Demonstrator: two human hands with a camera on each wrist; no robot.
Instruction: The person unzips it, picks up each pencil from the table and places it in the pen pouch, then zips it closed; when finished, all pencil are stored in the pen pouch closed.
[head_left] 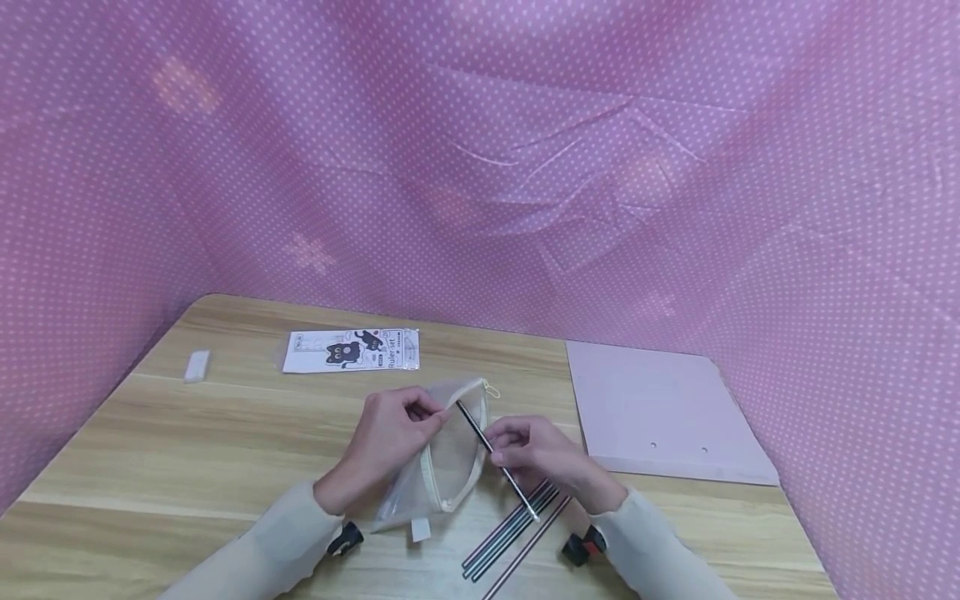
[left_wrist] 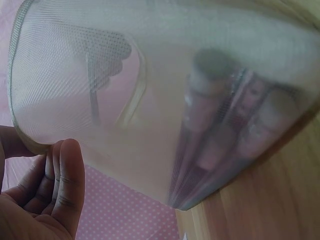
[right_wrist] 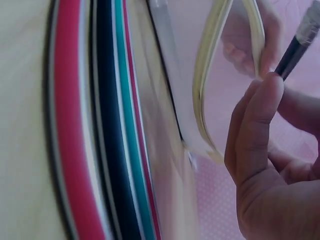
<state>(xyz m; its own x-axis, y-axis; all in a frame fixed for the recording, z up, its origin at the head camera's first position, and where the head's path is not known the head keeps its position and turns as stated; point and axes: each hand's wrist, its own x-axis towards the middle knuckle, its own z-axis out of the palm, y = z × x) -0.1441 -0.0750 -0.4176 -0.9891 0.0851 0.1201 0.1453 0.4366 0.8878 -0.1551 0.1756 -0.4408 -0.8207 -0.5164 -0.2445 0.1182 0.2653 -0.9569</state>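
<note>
My left hand pinches the rim of a pale mesh zip pouch, whose mouth gapes toward the right. In the left wrist view, several slim items with rounded ends show blurred through the mesh. My right hand holds a dark pencil between thumb and fingers. One end of it is at the pouch's opening; the silvery other end slants down to the right. Below this hand, several striped pencils lie on the table, with red, black and teal sides in the right wrist view.
A packaged ruler set with black cat drawings lies at the back of the wooden table. Farther left is a small white block. A pale pink board with two small holes lies at right. Pink dotted cloth hangs around the table.
</note>
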